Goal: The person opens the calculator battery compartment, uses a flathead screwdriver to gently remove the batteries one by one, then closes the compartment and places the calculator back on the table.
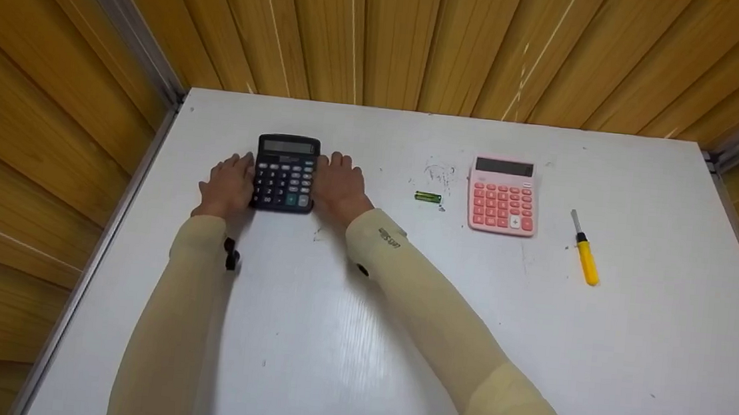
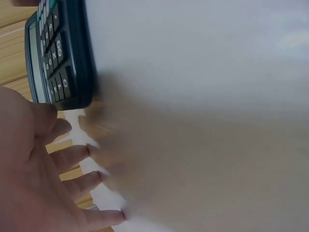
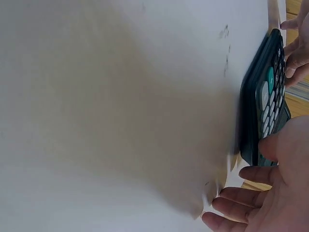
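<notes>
Fingers [image 2: 81,183] extended, left hand [image 1: 228,185] and right hand [image 1: 341,185] flank black calculator [image 1: 286,172], upper left; uneven pressure could skew it, I'd say.

Site: booth-like workstation, wider building type indeterminate; white tabletop [image 1: 330,351] enclosed by wood-grain panels [image 1: 397,43] meeting at grey metal corner posts [image 1: 126,19].

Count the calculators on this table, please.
2: the black calculator between the left hand and right hand, and the pink calculator left of the screwdriver.
</notes>
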{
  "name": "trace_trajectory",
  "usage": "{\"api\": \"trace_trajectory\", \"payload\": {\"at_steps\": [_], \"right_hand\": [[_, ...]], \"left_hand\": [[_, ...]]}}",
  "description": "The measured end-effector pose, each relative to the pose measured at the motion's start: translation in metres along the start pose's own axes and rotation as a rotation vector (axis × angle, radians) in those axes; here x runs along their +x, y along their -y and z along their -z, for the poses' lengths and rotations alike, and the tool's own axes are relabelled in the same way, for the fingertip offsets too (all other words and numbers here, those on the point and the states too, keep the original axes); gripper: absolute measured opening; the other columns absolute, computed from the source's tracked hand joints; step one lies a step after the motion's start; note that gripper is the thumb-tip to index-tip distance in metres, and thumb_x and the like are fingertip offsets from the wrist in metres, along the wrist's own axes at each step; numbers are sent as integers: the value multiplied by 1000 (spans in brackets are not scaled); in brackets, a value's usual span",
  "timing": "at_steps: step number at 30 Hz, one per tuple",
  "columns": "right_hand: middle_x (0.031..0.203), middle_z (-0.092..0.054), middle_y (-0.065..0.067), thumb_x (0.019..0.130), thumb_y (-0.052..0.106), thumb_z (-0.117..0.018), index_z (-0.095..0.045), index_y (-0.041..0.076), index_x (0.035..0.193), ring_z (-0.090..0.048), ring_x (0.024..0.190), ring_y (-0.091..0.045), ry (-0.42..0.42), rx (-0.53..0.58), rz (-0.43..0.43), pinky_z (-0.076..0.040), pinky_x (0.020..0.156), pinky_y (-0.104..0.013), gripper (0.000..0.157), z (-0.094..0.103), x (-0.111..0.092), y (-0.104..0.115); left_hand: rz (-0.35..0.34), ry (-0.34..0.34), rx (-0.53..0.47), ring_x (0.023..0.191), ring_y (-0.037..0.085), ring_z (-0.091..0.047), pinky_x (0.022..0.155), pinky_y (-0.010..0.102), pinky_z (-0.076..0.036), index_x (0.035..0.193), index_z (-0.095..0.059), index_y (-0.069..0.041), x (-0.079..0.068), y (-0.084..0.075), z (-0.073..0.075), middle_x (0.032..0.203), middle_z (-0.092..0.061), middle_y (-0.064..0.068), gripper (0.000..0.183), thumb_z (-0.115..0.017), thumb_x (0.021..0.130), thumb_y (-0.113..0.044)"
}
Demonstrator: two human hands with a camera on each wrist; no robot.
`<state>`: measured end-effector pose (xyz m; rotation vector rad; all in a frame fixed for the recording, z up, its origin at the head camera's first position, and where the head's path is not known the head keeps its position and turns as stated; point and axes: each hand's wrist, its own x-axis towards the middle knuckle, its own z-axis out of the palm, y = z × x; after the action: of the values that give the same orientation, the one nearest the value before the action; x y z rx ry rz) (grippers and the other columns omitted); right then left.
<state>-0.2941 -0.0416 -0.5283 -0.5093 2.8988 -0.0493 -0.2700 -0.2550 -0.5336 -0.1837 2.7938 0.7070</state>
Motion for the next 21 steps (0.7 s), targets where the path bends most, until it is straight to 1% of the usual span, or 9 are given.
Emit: {"api": "trace_trajectory", "payload": {"at_steps": [3,5,8,12,15,18,21], "right_hand": [[141,-54,-18,116,30,-39,-43,2,155,-52,130,-29,-10,54,0,-49,106,-44,49,3,-1,-10],[139,-55,-18,116,31,-39,-45,1,154,-54,128,-30,-27,80,2,-50,104,-44,48,6,-3,-18],[137,-57,-19,115,31,-44,-50,1,150,-55,124,-30,-79,91,6,-51,102,-45,46,10,-6,-35],[135,-57,-20,113,28,-51,-51,-1,149,-55,122,-32,-133,113,18,-52,99,-46,46,16,-12,-64],[134,-57,-23,112,26,-52,-51,-4,149,-56,122,-35,-150,120,12,-53,97,-49,48,21,-17,-86],[133,-57,-25,111,26,-53,-51,-5,148,-56,123,-38,-171,116,-9,-53,96,-51,49,25,-22,-106],[136,-55,-26,110,27,-54,-50,-6,148,-54,126,-39,-178,139,-36,-50,101,-53,51,31,-28,-126]], "left_hand": [[6,-57,-33,158,48,-15,118,77,-10,169,-22,-4,3,-9,0,172,-20,26,58,-21,117,-29],[-3,-88,-40,158,48,-15,118,77,-10,168,-21,-2,4,-17,0,171,-20,28,58,-23,117,-29],[-36,-140,-21,158,49,-14,117,78,-8,168,-22,0,5,-30,0,171,-19,30,59,-27,117,-30],[-81,-196,0,159,48,-13,118,77,-7,168,-24,-1,5,-49,-3,171,-19,29,60,-32,117,-31],[-112,-213,11,159,46,-11,119,75,-5,168,-24,-2,3,-64,-6,172,-19,27,61,-36,116,-33],[-161,-223,29,160,45,-9,120,74,-4,168,-24,-4,-1,-81,-12,173,-18,25,65,-39,115,-37],[-220,-239,43,160,44,-9,120,73,-3,169,-25,-5,-6,-99,-19,173,-18,24,68,-42,115,-42]]}}
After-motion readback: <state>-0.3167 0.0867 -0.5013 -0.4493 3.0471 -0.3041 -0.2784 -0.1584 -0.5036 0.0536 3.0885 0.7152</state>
